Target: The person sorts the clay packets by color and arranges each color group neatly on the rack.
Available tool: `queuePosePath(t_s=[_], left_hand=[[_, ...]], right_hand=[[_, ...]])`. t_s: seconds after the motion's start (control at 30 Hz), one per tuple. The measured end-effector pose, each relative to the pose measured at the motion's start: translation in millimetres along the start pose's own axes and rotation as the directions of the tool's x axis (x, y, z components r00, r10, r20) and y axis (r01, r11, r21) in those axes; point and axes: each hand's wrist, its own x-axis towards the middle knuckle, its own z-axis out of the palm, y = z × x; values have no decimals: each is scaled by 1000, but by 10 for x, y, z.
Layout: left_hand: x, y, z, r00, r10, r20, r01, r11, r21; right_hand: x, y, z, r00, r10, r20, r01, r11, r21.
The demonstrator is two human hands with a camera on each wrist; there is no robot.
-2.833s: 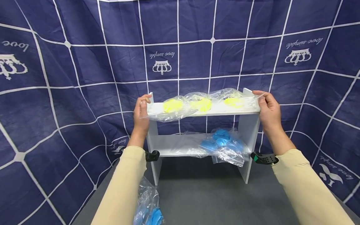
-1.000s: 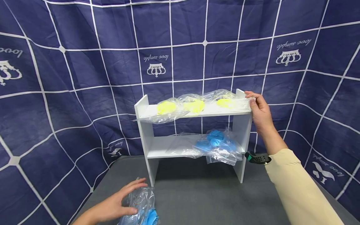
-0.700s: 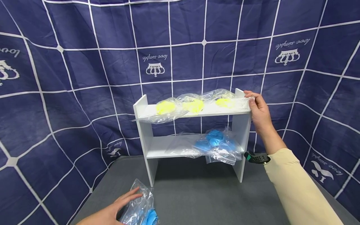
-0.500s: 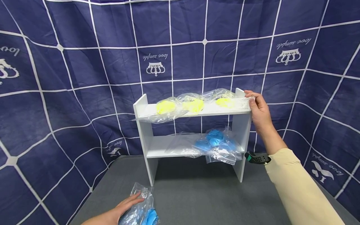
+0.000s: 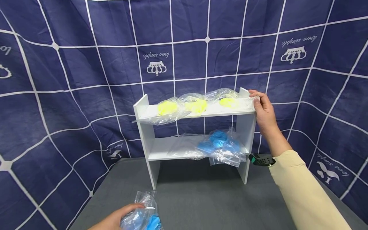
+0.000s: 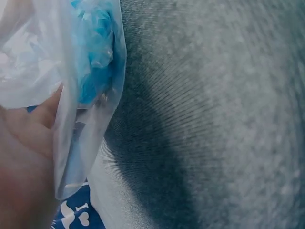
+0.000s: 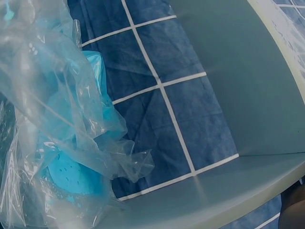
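Note:
At the bottom of the head view my left hand (image 5: 113, 220) grips a clear plastic bag (image 5: 153, 223) with crumpled blue contents, just above or at the grey cloth. In the left wrist view the bag (image 6: 97, 43) hangs beside the hand (image 6: 26, 143), and some fingers are hidden behind the film. My right hand (image 5: 265, 115) holds the upper right end of a small white two-tier shelf (image 5: 144, 135), thumb in front. Clear bags with yellow contents (image 5: 168, 108) lie along the top tier. On the lower tier sits clear film with blue contents (image 5: 219, 143), overhanging the front edge.
Grey cloth (image 5: 195, 204) covers the surface under the shelf. A navy curtain with white grid lines (image 5: 115, 64) hangs behind and on both sides. A black band (image 5: 261, 159) is on the right wrist.
My left hand has left the shelf's left side, moved down to the bag at lower left and closed its fingers on it. The right hand has stayed on the shelf.

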Motion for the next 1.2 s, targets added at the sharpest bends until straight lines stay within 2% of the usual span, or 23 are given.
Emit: queuePosePath(t_s=[0.03,0.2,0.33,0.47,0.57,0.7,0.77,0.87,0.93,1.1,1.2], left_hand=[[-1,7,0,1000,1,-17,-1,1000,9],[3,77,-11,995,-55,-83,50,997,-55],[38,172,-48,987,-58,-149,58,998,-4],[85,286,-104,971,-114,-210,107,993,-43],[133,364,-133,960,-127,-251,106,990,-94],[219,487,-175,941,-175,-291,152,983,-102],[269,537,-199,937,-154,-314,137,988,-75],[359,588,-239,936,-57,-346,59,998,-7],[427,609,-262,936,18,-353,-17,1000,6],[630,720,-304,920,56,-388,-56,998,11],[764,785,-328,905,48,-422,-55,998,-3]], right_hand=[[2,-2,2,1000,-1,0,1,1000,1],[0,-4,3,1000,4,-3,-4,1000,3],[-7,-6,6,1000,6,-7,-6,1000,0],[-8,-8,11,1000,3,-2,-3,1000,-16],[-7,-6,12,1000,3,1,-3,999,-32],[-6,0,13,1000,6,2,-6,999,-46],[-3,-1,19,1000,2,3,-2,999,-36],[3,-1,31,1000,-5,3,5,1000,-12],[3,2,34,1000,-8,-1,8,1000,7],[-8,9,17,1000,-1,-1,1,1000,9],[-6,2,5,1000,1,7,-1,1000,-1]])
